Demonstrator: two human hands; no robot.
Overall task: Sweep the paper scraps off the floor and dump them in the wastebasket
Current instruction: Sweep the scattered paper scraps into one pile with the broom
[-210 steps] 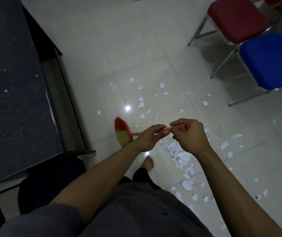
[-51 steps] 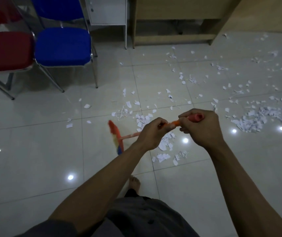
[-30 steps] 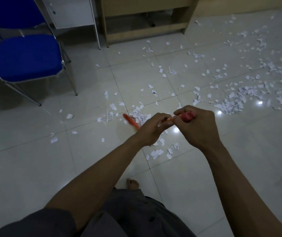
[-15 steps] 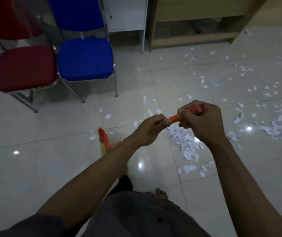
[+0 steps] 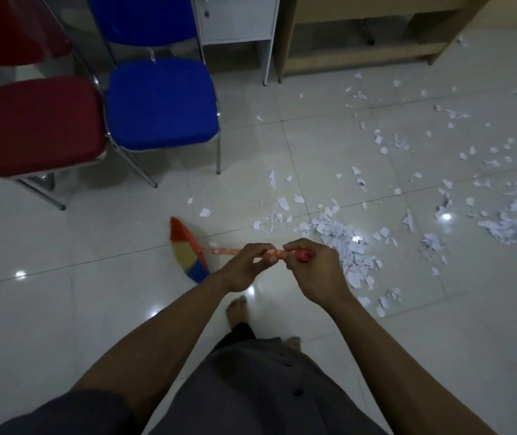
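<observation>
Orange plastic makes up the thin handle of the broom [image 5: 188, 251], seen from the head camera as a line running left to right just above the floor [image 5: 62, 309]. Its fan-shaped brush, banded red, yellow and blue, sits at the left end with its bristles down on the pale glossy tiles.

The left hand [image 5: 246, 265] has its fingers curled round the handle partway along. The right hand [image 5: 316, 273] is closed round the red cap at the handle's right end. The two hands sit side by side, almost touching, and the brush lies to the left of both.

Paper scraps [image 5: 342, 243] form a loose white heap just beyond and to the right of the right hand, on the opposite side of the hands from the brush. A few single pieces lie between that heap and the brush. A second heap [image 5: 514, 221] lies near the right edge, and more scraps are strewn thinly across the far right tiles.

A bare foot [image 5: 238, 310] stands on the tiles near the person, below the left hand.

At the far left a blue chair [image 5: 163, 102] and a red chair [image 5: 40, 124] stand side by side on metal legs. Beyond them stand a white cabinet [image 5: 238, 20] and a light wooden unit [image 5: 360, 54], with the cabinet to the left of the unit.
</observation>
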